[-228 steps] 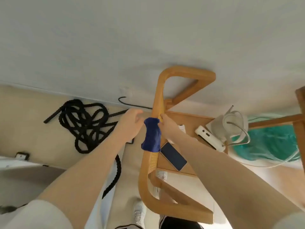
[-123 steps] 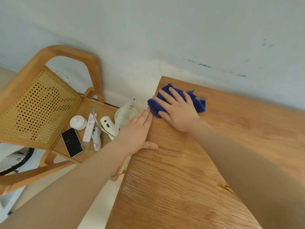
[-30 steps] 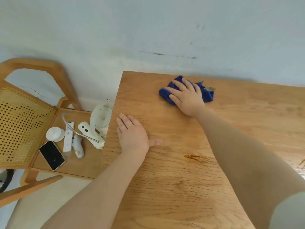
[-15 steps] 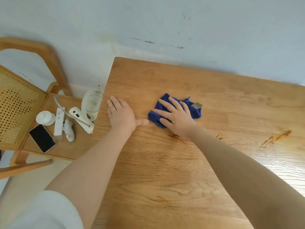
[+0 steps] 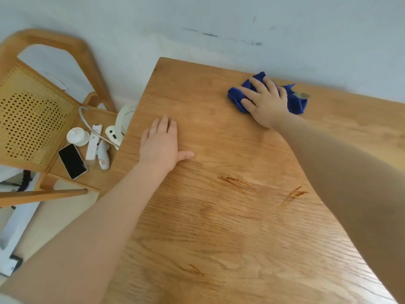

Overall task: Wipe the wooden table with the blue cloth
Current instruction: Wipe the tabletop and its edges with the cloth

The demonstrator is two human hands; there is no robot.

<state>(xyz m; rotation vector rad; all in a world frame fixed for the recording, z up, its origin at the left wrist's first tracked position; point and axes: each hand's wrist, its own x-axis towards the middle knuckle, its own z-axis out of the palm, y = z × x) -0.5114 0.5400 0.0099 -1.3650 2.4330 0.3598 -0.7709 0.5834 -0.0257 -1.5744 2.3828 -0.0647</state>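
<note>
The right hand [image 5: 266, 104] hides the middle of the cloth [image 5: 297, 103]. The bench [image 5: 230, 216] runs off the right and bottom edges. Its left edge hides part of a white device [image 5: 125, 119] on the chair [image 5: 32, 119], itself cut at left.

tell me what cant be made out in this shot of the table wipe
- Blue cloth: head view, its middle is covered by the right hand.
- Wooden table: cut off by the right and bottom edges.
- White round device on the chair: partly hidden behind the table edge.

Scuffed pale wall [image 5: 241, 23], cane-backed chair [image 5: 32, 119]
</note>
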